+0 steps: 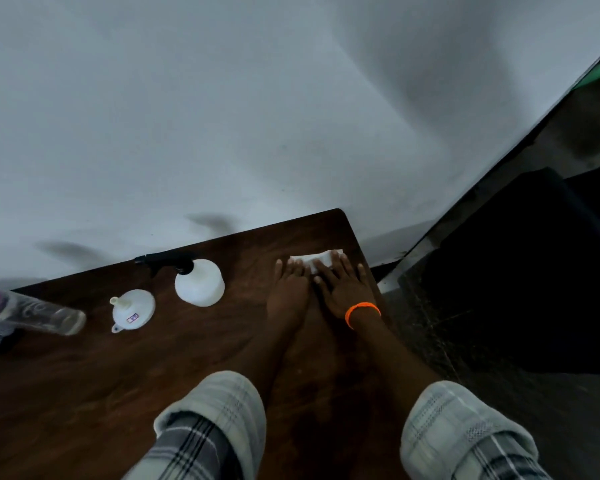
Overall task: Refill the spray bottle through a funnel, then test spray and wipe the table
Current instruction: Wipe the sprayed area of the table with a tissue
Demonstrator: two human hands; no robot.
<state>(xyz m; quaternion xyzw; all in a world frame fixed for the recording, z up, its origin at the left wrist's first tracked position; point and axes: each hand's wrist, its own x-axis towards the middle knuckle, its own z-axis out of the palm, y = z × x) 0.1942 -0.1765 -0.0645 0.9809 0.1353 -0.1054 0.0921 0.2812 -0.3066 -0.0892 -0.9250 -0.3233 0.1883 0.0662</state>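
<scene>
A white folded cloth [321,259] lies near the far right corner of the dark wooden table [118,375]. My left hand [290,289] and my right hand [343,284] lie flat side by side with straight fingers, their fingertips resting on the cloth. An orange band circles my right wrist. The white spray bottle [200,282] with a black trigger head stands left of my hands. A white funnel [132,310] sits upside down further left.
A clear plastic bottle [39,313] with a purple cap lies on its side at the table's left edge. A white wall runs behind the table. The table's right edge drops to a dark floor [499,306].
</scene>
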